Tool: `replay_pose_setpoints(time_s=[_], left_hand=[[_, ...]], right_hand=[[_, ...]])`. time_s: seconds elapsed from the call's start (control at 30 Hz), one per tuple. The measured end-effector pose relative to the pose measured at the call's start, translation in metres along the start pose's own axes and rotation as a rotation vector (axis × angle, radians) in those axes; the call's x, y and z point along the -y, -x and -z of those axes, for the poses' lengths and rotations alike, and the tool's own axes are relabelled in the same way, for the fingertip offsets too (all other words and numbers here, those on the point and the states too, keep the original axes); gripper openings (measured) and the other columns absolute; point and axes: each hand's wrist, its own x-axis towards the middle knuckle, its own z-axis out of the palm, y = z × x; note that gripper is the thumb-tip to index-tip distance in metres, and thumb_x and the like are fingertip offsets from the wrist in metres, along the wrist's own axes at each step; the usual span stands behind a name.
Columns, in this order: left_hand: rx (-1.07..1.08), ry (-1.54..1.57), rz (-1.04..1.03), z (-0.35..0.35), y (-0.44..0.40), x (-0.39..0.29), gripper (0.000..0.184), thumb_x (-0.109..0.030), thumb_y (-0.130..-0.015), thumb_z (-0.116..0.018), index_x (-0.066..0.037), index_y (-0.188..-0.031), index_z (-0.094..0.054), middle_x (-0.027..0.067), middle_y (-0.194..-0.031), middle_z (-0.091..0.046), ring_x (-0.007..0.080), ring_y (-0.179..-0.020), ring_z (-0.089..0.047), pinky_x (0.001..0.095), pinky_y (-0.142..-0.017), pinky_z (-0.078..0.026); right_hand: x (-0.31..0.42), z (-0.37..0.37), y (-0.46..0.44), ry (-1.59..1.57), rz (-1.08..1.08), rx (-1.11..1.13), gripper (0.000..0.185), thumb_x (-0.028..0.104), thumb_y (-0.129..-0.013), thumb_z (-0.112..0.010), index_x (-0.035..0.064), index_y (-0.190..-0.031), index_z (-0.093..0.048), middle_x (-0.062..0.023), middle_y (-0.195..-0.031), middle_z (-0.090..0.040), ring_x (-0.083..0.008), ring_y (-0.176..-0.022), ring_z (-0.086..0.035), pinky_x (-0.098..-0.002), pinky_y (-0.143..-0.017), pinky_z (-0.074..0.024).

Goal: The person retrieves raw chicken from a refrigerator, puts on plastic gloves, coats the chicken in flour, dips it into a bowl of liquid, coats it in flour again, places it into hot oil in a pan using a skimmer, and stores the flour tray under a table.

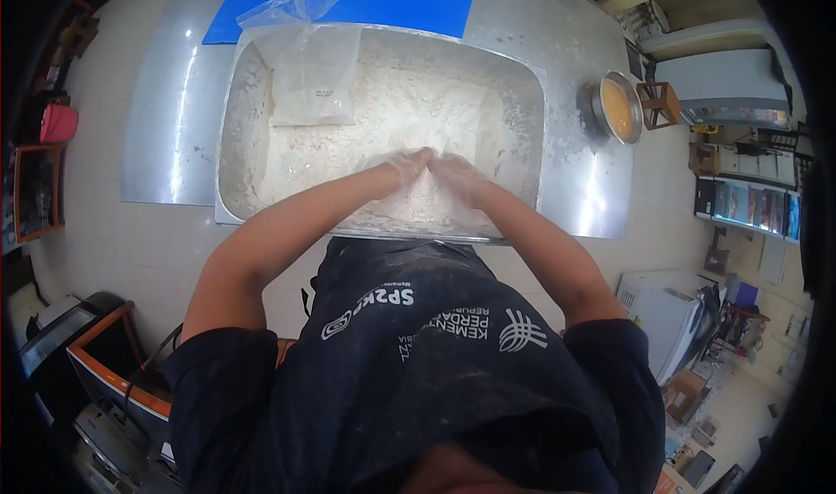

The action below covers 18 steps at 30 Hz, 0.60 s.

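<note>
A large metal tub (542, 145) holds loose white powder (427, 102) that looks like flour. Low inside it, near the front wall, my left hand (407, 170) and my right hand (456, 173) meet with their fingers drawn together. Thin clear plastic, apparently gloves, covers both. Whatever lies between the fingers, if anything, is hidden by the hands and the white dust. A clear plastic bag (315, 93) with small print hangs over the tub's back left wall, its lower end resting on the powder.
The tub stands on a metal table (165, 119), with a blue sheet (409, 2) behind it. To the right is a metal bowl (616, 109) of orange-yellow liquid, near a small wooden stool (658, 104). A white appliance (657, 320) stands further right.
</note>
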Motion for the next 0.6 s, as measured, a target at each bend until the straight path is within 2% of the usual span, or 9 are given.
replay_pose_setpoints(time_s=[0.03,0.07,0.13,0.23,0.3,0.37,0.43,0.53,0.6], left_hand=[[-0.017,-0.239,-0.117,0.009,0.008,-0.006,0.073,-0.058,-0.091,-0.036,0.003,-0.129,-0.050,0.0269,-0.126,-0.053,0.0349,-0.111,-0.056,0.0419,-0.098,-0.041],[-0.041,-0.482,-0.236,0.023,0.018,-0.015,0.069,-0.054,-0.092,-0.041,0.004,-0.127,-0.050,0.0268,-0.119,-0.058,0.0336,-0.107,-0.059,0.0412,-0.094,-0.043],[-0.121,-0.198,-0.376,0.044,0.042,-0.017,0.054,-0.041,-0.091,-0.047,0.006,-0.117,-0.054,0.0256,-0.104,-0.062,0.0328,-0.097,-0.062,0.0407,-0.088,-0.046],[-0.391,-0.021,-0.432,0.060,0.042,-0.029,0.035,-0.023,-0.089,-0.051,0.007,-0.105,-0.059,0.0258,-0.088,-0.063,0.0327,-0.087,-0.064,0.0410,-0.082,-0.048],[-0.574,-0.119,-0.416,0.061,0.025,-0.030,0.027,-0.017,-0.089,-0.050,0.006,-0.101,-0.060,0.0257,-0.086,-0.063,0.0328,-0.085,-0.063,0.0409,-0.081,-0.049],[-0.726,-0.370,-0.398,0.053,-0.019,-0.006,0.025,-0.014,-0.090,-0.047,0.005,-0.099,-0.061,0.0249,-0.089,-0.063,0.0325,-0.086,-0.063,0.0401,-0.081,-0.050],[-0.637,-0.757,-0.577,0.045,-0.042,0.020,0.023,-0.015,-0.089,-0.049,0.003,-0.094,-0.063,0.0230,-0.089,-0.063,0.0306,-0.087,-0.063,0.0398,-0.079,-0.051],[-0.306,-0.668,-0.709,0.032,-0.016,0.048,0.024,-0.015,-0.089,-0.049,0.000,-0.083,-0.066,0.0197,-0.094,-0.065,0.0286,-0.081,-0.065,0.0415,-0.076,-0.051],[-0.259,-1.057,-0.557,0.045,0.021,0.021,0.027,-0.016,-0.093,-0.044,-0.001,-0.090,-0.066,0.0189,-0.096,-0.065,0.0296,-0.087,-0.065,0.0401,-0.078,-0.051]], right_hand=[[-0.006,-0.003,-0.009,0.036,0.082,-0.064,0.060,0.046,-0.091,-0.044,0.0007,-0.130,-0.052,-0.0224,-0.130,-0.054,-0.0343,-0.124,-0.048,-0.0432,-0.104,-0.0348],[-0.012,0.002,-0.016,0.137,0.348,-0.189,0.058,0.042,-0.092,-0.045,-0.0009,-0.131,-0.050,-0.0215,-0.128,-0.055,-0.0316,-0.121,-0.049,-0.0408,-0.103,-0.0358],[-0.029,0.013,-0.017,0.335,0.874,-0.426,0.055,0.035,-0.094,-0.047,-0.0040,-0.133,-0.045,-0.0198,-0.125,-0.058,-0.0263,-0.116,-0.052,-0.0360,-0.101,-0.0378],[0.043,0.066,0.020,-0.123,0.406,-0.124,0.042,0.027,-0.096,-0.044,-0.0039,-0.122,-0.051,-0.0173,-0.124,-0.059,-0.0271,-0.113,-0.054,-0.0373,-0.103,-0.0381],[0.051,0.067,-0.011,0.437,0.305,-0.242,0.036,0.027,-0.097,-0.041,-0.0023,-0.115,-0.054,-0.0165,-0.117,-0.061,-0.0283,-0.111,-0.054,-0.0384,-0.102,-0.0393],[0.047,0.047,-0.042,0.724,0.315,-0.372,0.034,0.026,-0.098,-0.039,-0.0009,-0.109,-0.056,-0.0168,-0.110,-0.063,-0.0301,-0.107,-0.056,-0.0401,-0.099,-0.0414],[0.017,0.005,-0.060,0.720,0.417,-0.497,0.033,0.027,-0.099,-0.038,0.0005,-0.104,-0.058,-0.0181,-0.100,-0.064,-0.0325,-0.101,-0.058,-0.0424,-0.094,-0.0445],[-0.003,-0.011,-0.018,0.665,0.447,-0.233,0.035,0.023,-0.099,-0.034,-0.0019,-0.099,-0.058,-0.0215,-0.091,-0.063,-0.0358,-0.089,-0.060,-0.0453,-0.083,-0.0482],[0.009,0.007,-0.007,0.947,0.518,-0.092,0.036,0.023,-0.099,-0.032,-0.0028,-0.098,-0.057,-0.0220,-0.089,-0.062,-0.0358,-0.084,-0.061,-0.0456,-0.078,-0.0493]])
